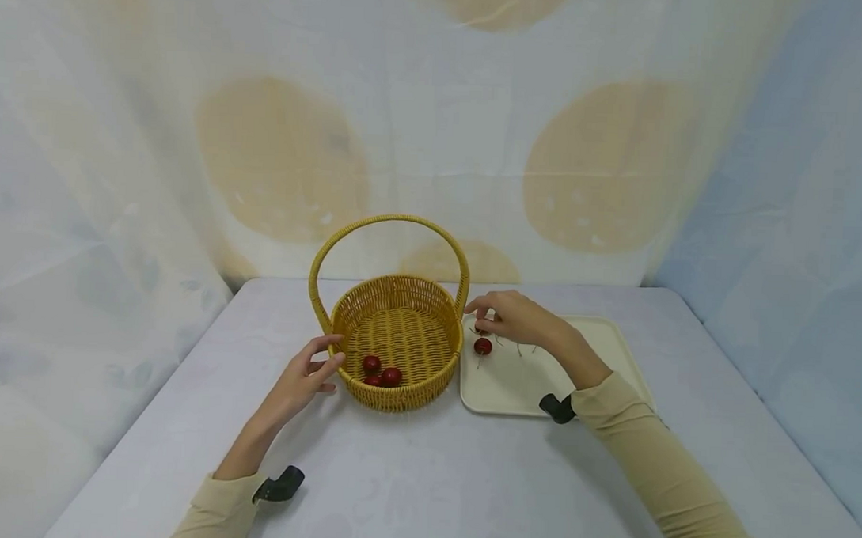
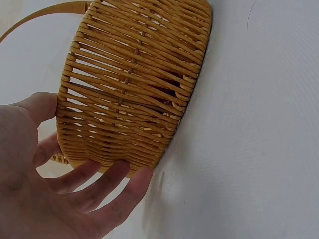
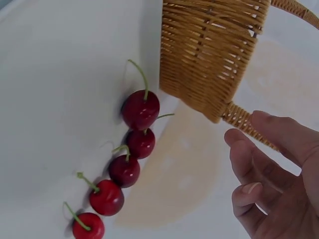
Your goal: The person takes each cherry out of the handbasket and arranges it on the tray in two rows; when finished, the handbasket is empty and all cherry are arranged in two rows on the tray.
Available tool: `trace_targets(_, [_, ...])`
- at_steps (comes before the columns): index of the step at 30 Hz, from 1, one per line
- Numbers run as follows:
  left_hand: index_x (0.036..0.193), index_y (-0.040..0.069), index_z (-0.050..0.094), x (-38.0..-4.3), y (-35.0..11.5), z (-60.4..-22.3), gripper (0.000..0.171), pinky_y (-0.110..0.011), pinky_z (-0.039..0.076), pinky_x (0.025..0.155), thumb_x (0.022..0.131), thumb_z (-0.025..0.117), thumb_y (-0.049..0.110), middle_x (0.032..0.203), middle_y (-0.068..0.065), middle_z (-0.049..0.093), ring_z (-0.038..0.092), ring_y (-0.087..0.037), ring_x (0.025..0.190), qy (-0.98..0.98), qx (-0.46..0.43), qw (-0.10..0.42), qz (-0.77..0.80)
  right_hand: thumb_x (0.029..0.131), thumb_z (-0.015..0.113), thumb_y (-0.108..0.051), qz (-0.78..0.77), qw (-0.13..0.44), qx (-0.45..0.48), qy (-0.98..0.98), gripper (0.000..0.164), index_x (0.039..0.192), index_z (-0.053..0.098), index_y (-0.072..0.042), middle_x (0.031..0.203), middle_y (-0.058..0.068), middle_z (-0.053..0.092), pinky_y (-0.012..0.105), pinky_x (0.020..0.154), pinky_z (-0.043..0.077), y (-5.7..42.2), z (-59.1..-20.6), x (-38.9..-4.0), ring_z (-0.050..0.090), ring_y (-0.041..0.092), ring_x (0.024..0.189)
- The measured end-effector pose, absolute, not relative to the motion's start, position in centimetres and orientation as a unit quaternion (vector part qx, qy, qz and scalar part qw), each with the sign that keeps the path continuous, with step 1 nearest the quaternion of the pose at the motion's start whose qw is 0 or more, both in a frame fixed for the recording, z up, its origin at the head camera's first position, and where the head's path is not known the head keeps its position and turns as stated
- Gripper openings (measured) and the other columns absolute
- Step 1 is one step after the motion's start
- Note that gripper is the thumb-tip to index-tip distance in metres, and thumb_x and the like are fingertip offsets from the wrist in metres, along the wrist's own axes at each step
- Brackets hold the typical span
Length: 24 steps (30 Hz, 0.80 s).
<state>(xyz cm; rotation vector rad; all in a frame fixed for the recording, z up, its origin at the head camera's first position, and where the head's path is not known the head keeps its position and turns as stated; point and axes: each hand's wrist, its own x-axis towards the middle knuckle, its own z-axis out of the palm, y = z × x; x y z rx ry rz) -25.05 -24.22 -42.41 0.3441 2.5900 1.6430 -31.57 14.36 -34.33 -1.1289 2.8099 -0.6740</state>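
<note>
A yellow wicker basket with a tall handle stands mid-table, three dark red cherries lying at its front. My left hand rests against the basket's left side. In the left wrist view, its thumb touches the rim and loosely bent fingers lie along the woven wall. Over the back left corner of a cream tray hovers my right hand, beside the basket. The right wrist view shows its thumb and fingers apart, with nothing between them. Several stemmed cherries lie in a row on the tray.
The basket's arched handle rises above its bowl. A pale cloth covers the table. Fabric curtains with tan circles hang behind the table, and more fabric hangs at both sides.
</note>
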Motion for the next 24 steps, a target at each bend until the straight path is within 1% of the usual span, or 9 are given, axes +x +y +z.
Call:
trace_targets(5, [0.146,0.013,0.038,-25.0,-24.2,-42.4,0.055,-0.044,0.060,0.083,0.100,0.055,0.037,0.149,-0.020,0.037,0.054,-0.043,0.126,0.840,0.110,0.029,0.530,0.098,0.060,-0.013,-0.218,0.022,-0.370,0.903,0.030,0.127,0.064,-0.006,0.104,0.007,0.070,0.028,0.071,0.054,13.2,-34.1,-31.5,0.064,0.013,0.078])
trace_targets(7, [0.146,0.013,0.039,-25.0,-24.2,-42.4,0.054,-0.044,0.060,0.083,0.100,0.055,0.037,0.149,-0.020,0.038,0.054,-0.043,0.125,0.840,0.110,0.027,0.530,0.098,0.060,-0.014,-0.217,0.019,-0.376,0.901,0.030,0.126,0.064,-0.006,0.106,0.007,0.071,0.027,0.072,0.055,12.7,-34.0,-31.6,0.066,0.014,0.082])
trace_targets(9, [0.146,0.013,0.039,-25.0,-24.2,-42.4,0.055,-0.043,0.060,0.082,0.100,0.055,0.037,0.149,-0.020,0.038,0.054,-0.043,0.125,0.840,0.111,0.026,0.530,0.098,0.061,-0.015,-0.217,0.017,-0.380,0.899,0.030,0.126,0.064,-0.007,0.109,0.008,0.071,0.027,0.071,0.055,12.1,-34.0,-31.6,0.066,0.015,0.082])
trace_targets(14, [0.146,0.012,0.039,-25.0,-24.2,-42.4,0.055,-0.044,0.060,0.083,0.100,0.055,0.038,0.149,-0.020,0.037,0.053,-0.043,0.127,0.839,0.112,0.026,0.531,0.098,0.061,-0.018,-0.215,0.027,-0.387,0.896,0.030,0.127,0.063,-0.010,0.113,0.009,0.071,0.028,0.075,0.056,10.3,-34.2,-31.7,0.068,0.017,0.086])
trace_targets(18, [0.146,0.012,0.039,-25.1,-24.2,-42.5,0.055,-0.045,0.060,0.083,0.100,0.055,0.038,0.149,-0.020,0.037,0.053,-0.042,0.127,0.838,0.113,0.025,0.533,0.098,0.061,-0.020,-0.203,0.037,-0.388,0.898,0.032,0.129,0.062,-0.012,0.112,0.006,0.071,0.027,0.079,0.055,8.9,-34.5,-31.7,0.067,0.014,0.090])
trace_targets(24, [0.146,0.012,0.039,-25.2,-24.3,-42.6,0.055,-0.045,0.060,0.083,0.100,0.055,0.038,0.149,-0.020,0.037,0.053,-0.042,0.127,0.838,0.114,0.026,0.533,0.098,0.061,-0.021,-0.182,0.044,-0.387,0.903,0.031,0.129,0.062,-0.015,0.105,0.000,0.071,0.024,0.077,0.054,7.2,-35.4,-31.8,0.064,0.009,0.089])
